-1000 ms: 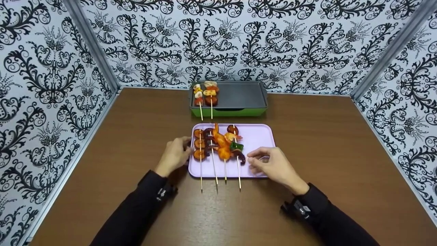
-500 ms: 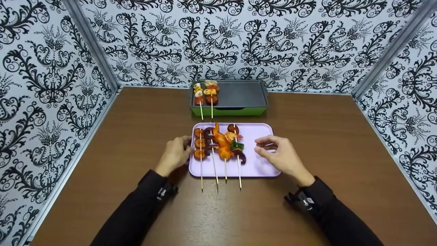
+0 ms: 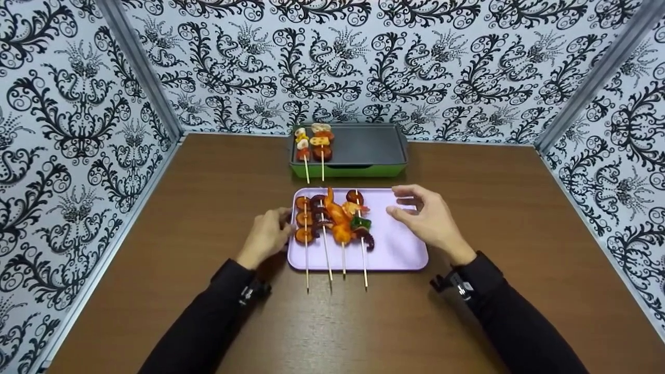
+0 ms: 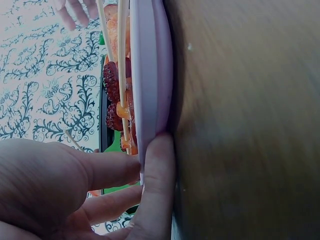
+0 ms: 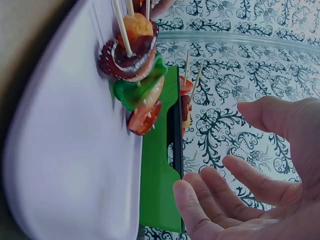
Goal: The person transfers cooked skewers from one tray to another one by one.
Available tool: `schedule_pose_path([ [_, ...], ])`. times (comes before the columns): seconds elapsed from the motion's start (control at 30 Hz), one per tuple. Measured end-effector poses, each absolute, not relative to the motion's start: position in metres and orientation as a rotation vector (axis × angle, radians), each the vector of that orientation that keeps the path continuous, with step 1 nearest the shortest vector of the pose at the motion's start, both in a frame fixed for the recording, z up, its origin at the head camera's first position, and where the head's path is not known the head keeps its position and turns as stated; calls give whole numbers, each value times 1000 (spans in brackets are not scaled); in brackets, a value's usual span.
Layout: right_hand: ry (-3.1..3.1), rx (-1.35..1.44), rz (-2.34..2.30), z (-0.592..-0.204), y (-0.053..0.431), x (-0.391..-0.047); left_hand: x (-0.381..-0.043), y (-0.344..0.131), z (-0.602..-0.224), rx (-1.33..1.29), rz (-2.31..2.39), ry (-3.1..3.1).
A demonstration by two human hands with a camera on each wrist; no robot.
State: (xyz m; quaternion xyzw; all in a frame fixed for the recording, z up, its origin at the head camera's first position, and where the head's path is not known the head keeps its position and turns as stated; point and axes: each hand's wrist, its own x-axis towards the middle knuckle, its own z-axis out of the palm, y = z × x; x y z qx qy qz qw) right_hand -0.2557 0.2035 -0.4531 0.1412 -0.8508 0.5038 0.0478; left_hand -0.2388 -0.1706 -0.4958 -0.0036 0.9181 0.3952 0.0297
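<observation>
A pale lilac tray (image 3: 397, 249) lies on the table with several food skewers side by side on its left and middle. Leftmost is a skewer of round orange-brown slices (image 3: 304, 218), then one of dark octopus pieces (image 3: 319, 205), then an orange one (image 3: 340, 223). The rightmost skewer (image 3: 360, 222) carries a green pepper piece and an octopus tentacle. My left hand (image 3: 266, 236) pinches the tray's left rim; the left wrist view shows fingers (image 4: 157, 175) on both sides of it. Above the tray's right side hovers my right hand (image 3: 428, 218), fingers spread and holding nothing.
Behind the tray stands a green grill (image 3: 384, 170) with a dark grey top. Two more skewers (image 3: 321, 150) lie on its left part, sticks pointing toward me. Patterned walls (image 3: 363, 62) close off the brown table (image 3: 208, 182) at the back and sides.
My right hand has moved away from the rightmost skewer, to the right and then farther back over the tray's right side. The left hand and the skewers stay where they were.
</observation>
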Motion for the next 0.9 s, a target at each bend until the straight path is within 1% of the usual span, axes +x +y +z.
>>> schedule_pose_path([
  [0.33,-2577,417,1516,-443,197,-274,-238,-172,-496,30,1177,2882],
  [0.9,-2653,462,1349,-423,178,-297,-238,-169,-496,-28,1261,2788],
])
